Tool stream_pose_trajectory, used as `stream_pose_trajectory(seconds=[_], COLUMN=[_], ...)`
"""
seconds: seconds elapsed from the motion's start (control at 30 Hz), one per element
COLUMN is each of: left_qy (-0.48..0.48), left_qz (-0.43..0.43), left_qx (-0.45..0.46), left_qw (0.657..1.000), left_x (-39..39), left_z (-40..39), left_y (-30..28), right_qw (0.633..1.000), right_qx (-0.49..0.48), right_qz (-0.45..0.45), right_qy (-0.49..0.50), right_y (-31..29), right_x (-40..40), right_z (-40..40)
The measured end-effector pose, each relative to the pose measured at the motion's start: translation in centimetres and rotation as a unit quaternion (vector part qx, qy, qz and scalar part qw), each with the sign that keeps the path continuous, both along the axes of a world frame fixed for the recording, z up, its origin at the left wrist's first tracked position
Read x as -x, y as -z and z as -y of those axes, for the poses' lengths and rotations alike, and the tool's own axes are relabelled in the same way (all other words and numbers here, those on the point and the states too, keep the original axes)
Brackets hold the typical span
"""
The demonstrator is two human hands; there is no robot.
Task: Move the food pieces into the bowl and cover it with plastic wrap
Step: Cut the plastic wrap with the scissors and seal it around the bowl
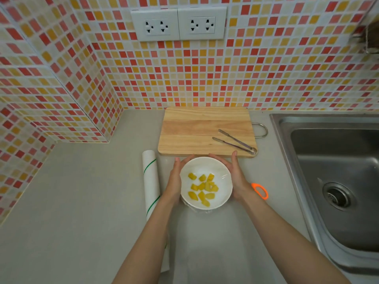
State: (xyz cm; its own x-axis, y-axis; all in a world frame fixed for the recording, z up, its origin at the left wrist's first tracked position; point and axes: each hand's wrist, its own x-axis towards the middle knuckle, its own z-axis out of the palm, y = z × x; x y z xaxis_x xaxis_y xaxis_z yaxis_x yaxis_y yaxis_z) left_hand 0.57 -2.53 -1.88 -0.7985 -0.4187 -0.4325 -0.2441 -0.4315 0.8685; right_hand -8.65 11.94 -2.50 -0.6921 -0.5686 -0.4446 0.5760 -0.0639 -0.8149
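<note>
A white bowl [221, 171] stands on the grey counter just in front of the wooden cutting board [194, 130]. Several yellow food pieces [203, 189] lie inside it. A thin clear film appears stretched over the bowl, with crumpled plastic wrap [202, 211] showing under its near edge. My left hand [176, 179] cups the bowl's left side and my right hand [235, 177] cups its right side, palms pressed against the rim. The roll of plastic wrap [150, 181], white with green lines, lies on the counter left of my left hand.
Metal tongs [235, 142] rest on the board's right part. Orange-handled scissors [260, 190] lie right of my right wrist. A steel sink [338, 171] fills the right side. A tiled wall with two outlets [178, 24] rises behind the board.
</note>
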Motion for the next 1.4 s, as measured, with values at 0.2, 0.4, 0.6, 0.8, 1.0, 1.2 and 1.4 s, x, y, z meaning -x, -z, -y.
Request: stream_pose_trajectory(seconds=[0.2,0.4,0.6,0.8,1.0,1.2,1.4], left_qy=[-0.066,-0.159,-0.135,-0.184,-0.07,-0.094,-0.098], left_qz=[0.03,-0.004,-0.009,0.064,-0.041,-0.023,-0.025], left_qx=[0.067,0.06,-0.014,0.166,0.114,-0.014,0.021], left_qw=[0.995,0.985,0.991,0.967,0.99,0.995,0.995], left_x=[-0.8,-2.2,-4.4,-3.6,-1.9,-3.1,-5.4], left_z=[-0.9,-4.1,-4.6,-1.5,-2.1,-3.8,-5.5], left_y=[0.2,0.5,0.4,-1.0,-0.4,-0.1,1.0], right_qw=[0.938,0.961,0.957,0.946,0.951,0.953,0.974], right_qx=[-0.103,-0.076,-0.089,-0.111,-0.077,-0.033,-0.018], right_qz=[-0.185,-0.162,-0.145,-0.188,-0.171,-0.098,-0.069], right_qy=[0.275,0.209,0.233,0.24,0.245,0.285,0.214], right_y=[-1.9,-0.4,0.6,-0.8,-1.6,-1.6,-0.7], right_x=[-1.9,-8.1,-6.1,-5.8,-11.0,-7.9,-5.8], right_z=[-1.5,-1.1,0.0,-1.7,-0.5,0.4,-0.3])
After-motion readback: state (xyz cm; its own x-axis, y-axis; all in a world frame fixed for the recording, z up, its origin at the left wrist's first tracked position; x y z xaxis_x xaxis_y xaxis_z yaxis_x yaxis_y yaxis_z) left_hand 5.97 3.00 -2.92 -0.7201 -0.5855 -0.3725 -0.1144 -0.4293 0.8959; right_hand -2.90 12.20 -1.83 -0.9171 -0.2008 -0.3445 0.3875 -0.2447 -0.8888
